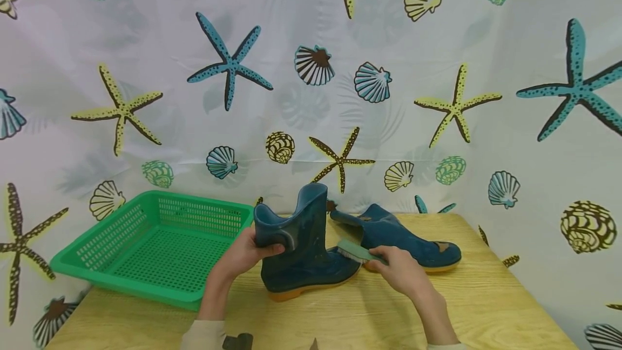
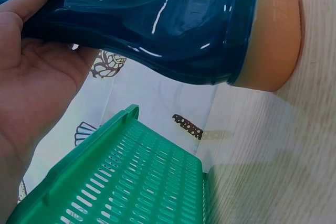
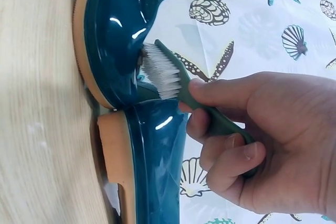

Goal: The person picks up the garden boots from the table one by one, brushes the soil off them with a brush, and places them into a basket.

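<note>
A dark blue rubber boot (image 1: 303, 253) with an orange sole stands upright on the wooden table. My left hand (image 1: 245, 253) grips its shaft near the top, thumb on the outside. In my right hand (image 1: 400, 271) is a green scrub brush (image 3: 181, 74), its handle held between thumb and curled fingers. The brush's white bristles (image 3: 161, 72) meet the upper of the boot over the toe, where a small brown smudge shows in the right wrist view. Behind the brush, a second blue boot (image 1: 403, 242) lies on its side with a brown patch on its toe.
A green plastic basket (image 1: 218, 215) with slotted walls sits at the left of the table, close to the left forearm. The wooden table (image 1: 486, 296) ends at a hanging sheet (image 1: 291, 107) printed with starfish and shells, at the back and right.
</note>
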### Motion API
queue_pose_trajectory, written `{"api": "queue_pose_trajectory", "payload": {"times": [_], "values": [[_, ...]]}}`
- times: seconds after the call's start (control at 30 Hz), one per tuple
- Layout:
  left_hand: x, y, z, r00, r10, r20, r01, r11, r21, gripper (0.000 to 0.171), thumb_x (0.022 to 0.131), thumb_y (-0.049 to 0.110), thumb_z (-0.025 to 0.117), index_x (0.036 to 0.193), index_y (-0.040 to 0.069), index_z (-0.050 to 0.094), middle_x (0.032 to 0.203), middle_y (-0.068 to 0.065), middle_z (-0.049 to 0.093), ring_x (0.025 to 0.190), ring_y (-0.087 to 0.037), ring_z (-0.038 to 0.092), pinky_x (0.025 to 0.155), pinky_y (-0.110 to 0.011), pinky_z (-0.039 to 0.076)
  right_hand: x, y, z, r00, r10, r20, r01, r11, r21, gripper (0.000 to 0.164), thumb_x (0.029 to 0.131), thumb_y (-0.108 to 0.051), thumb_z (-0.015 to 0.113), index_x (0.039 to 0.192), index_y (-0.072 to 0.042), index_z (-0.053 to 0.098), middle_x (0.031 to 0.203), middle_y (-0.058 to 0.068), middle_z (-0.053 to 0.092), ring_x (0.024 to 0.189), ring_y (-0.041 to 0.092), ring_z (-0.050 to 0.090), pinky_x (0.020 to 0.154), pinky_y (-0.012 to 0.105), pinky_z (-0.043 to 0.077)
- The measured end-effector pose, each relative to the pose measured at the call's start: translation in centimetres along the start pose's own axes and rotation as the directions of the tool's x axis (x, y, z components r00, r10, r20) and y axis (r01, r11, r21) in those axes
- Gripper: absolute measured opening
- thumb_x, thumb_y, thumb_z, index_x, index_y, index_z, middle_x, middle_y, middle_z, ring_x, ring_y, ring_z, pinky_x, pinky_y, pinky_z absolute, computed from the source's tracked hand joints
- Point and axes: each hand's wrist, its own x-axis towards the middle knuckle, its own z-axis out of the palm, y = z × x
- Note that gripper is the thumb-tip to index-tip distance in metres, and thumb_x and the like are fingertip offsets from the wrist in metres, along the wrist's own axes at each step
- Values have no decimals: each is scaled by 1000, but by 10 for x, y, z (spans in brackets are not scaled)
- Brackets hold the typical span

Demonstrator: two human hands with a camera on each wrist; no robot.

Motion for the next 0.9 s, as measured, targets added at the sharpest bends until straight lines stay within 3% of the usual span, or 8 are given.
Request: {"api": "queue_pose_trajectory", "payload": {"times": [0.33,0.63,0.9], "values": [[-1,-1,-1,999,-49,-4,49,999,13,32,90,20,74,117,4,70,116,-18,69,101,-8,65,87,-36,54,1,1,0,1000,-6,-28,6,1000,12,33,99,-21,62,129,-8,65,128,15,66,115,36,63,89,51,53],[0,-2,0,999,-37,-5,37,999,9,31,90,19,74,117,4,71,117,-18,70,101,-5,66,87,-33,54,6,-3,11,999,-11,-38,11,1000,5,32,97,-18,64,128,-8,66,123,14,68,108,31,66,84,47,54],[-1,0,0,1000,-26,4,26,1000,6,30,90,18,74,116,2,70,116,-20,69,100,-5,66,85,-32,54,1,9,1,1000,-10,-16,10,1000,-2,33,96,-20,65,127,-8,67,127,17,66,104,28,66,79,43,54]]}}
